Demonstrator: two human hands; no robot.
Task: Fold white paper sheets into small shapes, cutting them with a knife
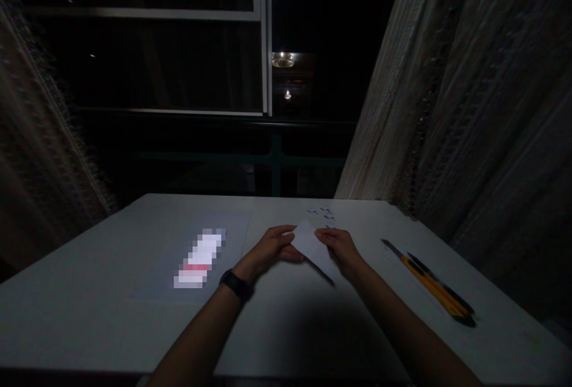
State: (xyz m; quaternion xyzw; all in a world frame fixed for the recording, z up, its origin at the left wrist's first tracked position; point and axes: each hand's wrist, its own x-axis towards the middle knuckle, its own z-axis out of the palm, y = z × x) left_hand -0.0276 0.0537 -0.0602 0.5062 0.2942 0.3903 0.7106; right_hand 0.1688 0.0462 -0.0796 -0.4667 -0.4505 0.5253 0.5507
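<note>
A small sheet of white paper is held up over the table between my two hands, one corner pointing away from me. My left hand, with a dark watch on its wrist, pinches the paper's left edge. On the opposite edge, the fingers of my right hand close on the same sheet. A thin dark strip runs along the paper's lower left side; whether it is an edge or a separate thing I cannot tell. Just beyond the paper lie several small white pieces with dark marks.
On the right of the white table lie a yellow utility knife and a dark pen-like thing. To the left, a lit, blurred-out screen rests on a larger pale sheet. Curtains and a dark window stand behind.
</note>
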